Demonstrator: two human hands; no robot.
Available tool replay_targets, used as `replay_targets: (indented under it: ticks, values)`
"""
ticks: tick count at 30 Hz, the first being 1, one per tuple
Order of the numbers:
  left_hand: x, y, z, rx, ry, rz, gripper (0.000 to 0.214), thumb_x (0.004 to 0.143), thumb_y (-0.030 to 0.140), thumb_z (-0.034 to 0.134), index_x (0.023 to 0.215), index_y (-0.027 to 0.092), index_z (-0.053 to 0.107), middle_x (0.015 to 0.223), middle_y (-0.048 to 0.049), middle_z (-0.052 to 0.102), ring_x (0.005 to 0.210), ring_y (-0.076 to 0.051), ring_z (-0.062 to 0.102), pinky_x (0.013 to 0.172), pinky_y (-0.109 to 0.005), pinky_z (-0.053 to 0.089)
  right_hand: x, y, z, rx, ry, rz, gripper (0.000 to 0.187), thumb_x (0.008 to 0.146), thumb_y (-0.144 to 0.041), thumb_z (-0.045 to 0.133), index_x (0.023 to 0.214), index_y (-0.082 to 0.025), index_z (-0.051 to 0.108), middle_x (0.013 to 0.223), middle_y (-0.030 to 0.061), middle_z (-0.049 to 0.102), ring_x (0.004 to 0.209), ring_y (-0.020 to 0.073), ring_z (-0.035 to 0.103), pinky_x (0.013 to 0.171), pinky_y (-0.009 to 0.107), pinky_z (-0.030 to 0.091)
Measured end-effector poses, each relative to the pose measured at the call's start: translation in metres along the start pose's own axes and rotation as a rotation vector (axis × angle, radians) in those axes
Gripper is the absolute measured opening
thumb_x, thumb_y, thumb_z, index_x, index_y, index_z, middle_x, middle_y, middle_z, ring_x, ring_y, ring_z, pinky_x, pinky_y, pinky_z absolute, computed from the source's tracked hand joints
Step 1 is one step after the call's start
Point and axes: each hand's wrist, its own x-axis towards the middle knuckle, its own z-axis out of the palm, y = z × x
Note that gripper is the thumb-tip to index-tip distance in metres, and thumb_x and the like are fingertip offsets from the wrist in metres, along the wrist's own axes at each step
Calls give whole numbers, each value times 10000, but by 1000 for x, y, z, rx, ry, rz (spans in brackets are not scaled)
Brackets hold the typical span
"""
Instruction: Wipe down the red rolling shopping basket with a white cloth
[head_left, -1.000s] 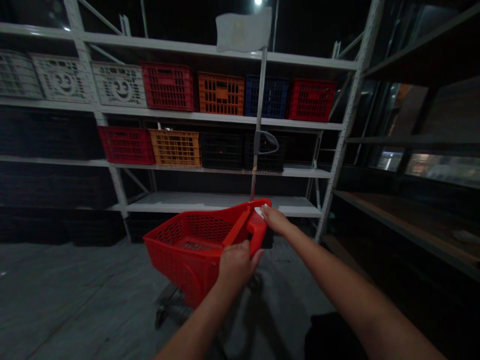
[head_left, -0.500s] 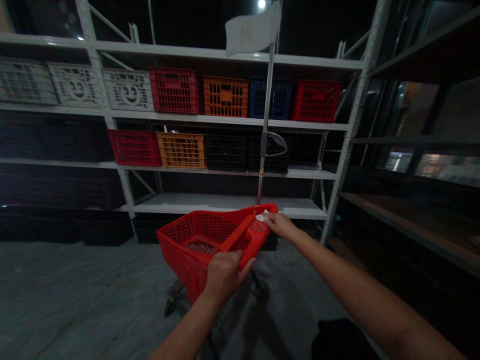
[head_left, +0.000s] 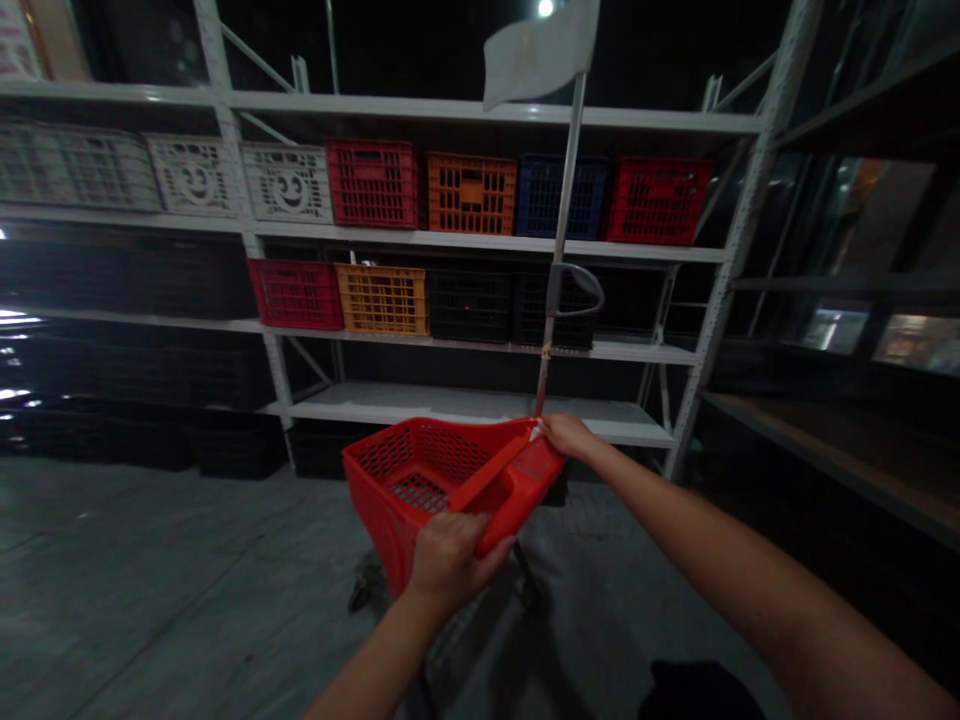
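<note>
A small red plastic shopping cart [head_left: 420, 485] stands on the grey floor in front of me, its basket empty. My left hand [head_left: 448, 560] is closed round the near end of the cart's red handle bar. My right hand [head_left: 570, 436] grips the far end of that bar, where a thin metal pole [head_left: 559, 240] rises from the cart. A white flag [head_left: 540, 50] hangs at the pole's top, and a grey loop handle [head_left: 574, 290] is fixed halfway up.
White metal shelving [head_left: 480, 240] faces me, holding red, orange, blue, white and black crates such as an orange crate [head_left: 471, 192]. Dark stacked crates [head_left: 112, 380] line the left. Dark wooden shelves [head_left: 840, 440] run along the right. The concrete floor [head_left: 150, 600] spreads to the left.
The cart and both hands have shifted to the right in view and a little closer to the shelving. Both hands have kept their hold on the handle bar.
</note>
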Motion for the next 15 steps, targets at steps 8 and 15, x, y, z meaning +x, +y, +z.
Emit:
replay_targets:
  ticks: [8, 15]
  values:
    - [-3, -13, -5, -38, -17, -2, 422, 773, 557, 420, 848, 222, 665, 775, -68, 694, 749, -197, 626, 712, -317, 466, 11, -55, -10, 184, -282, -325, 310, 908, -285, 395, 827, -147, 661, 788, 12, 670, 664, 114, 578, 616, 183, 406]
    - [-4, -27, -6, -47, 203, 149, 334, 749, 489, 510, 741, 193, 665, 653, -43, 673, 615, -151, 604, 606, -267, 459, -29, -89, -5, 222, -281, -738, 323, 905, -323, 379, 821, -173, 652, 769, 20, 653, 668, 132, 560, 652, 223, 392]
